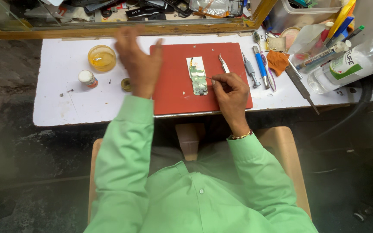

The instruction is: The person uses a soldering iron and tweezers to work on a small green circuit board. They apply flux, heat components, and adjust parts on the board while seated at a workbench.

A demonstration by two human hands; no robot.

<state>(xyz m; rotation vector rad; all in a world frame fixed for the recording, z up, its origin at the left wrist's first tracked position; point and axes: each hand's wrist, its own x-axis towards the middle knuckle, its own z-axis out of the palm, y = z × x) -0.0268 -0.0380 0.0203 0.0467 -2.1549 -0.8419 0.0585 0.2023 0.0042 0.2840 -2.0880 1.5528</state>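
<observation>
Fingers [221, 82] of our right hand [231, 96] pinched on thin probe [211, 79], tip at board [198, 80] mid red mat [173, 86]. Left hand [138, 60] lifted, open, blurred, over mat's left edge. Tweezers [224, 63] right of board. We'd steady board, press lightly.

Single head-worn view, looking steeply down from above the seated person's chest and lap. The camera faces forward and downward across the white worktop [65, 103], whose far edge meets a wooden frame near the top of the picture. Range is close: green sleeves fill the lower half, the red mat [173, 90] sits at centre, and both hands fall within reach. The floor shows at left and right. No second view shares the scene
</observation>
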